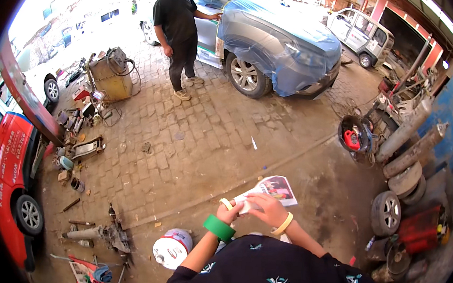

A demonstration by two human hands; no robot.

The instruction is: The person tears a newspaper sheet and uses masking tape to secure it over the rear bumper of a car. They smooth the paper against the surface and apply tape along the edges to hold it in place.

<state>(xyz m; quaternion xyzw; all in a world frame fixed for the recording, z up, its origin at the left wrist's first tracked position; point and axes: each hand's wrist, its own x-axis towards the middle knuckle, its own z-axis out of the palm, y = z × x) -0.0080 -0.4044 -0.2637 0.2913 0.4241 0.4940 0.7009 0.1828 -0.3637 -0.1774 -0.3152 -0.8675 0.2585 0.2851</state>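
A printed sheet of paper (284, 192) with a coloured picture is held in front of my chest, its left part bunched or folded between my hands. My left hand (226, 212) closes on the paper's near left edge, with a narrow cream tape roll (226, 203) at its fingers. A wide green ring, like a tape roll (219, 228), circles my left wrist. My right hand (268, 209) lies over the paper with its fingers bent onto it. Around my right wrist sits a cream ring, like a tape roll (284, 223).
A white-lidded bucket (172, 249) stands left of me, near a metal axle part (102, 234). Ahead, a person (175, 29) touches a car (278, 38) draped in blue film. Wheels (386, 213) and cylinders stand right; a red vehicle (8, 176) is left.
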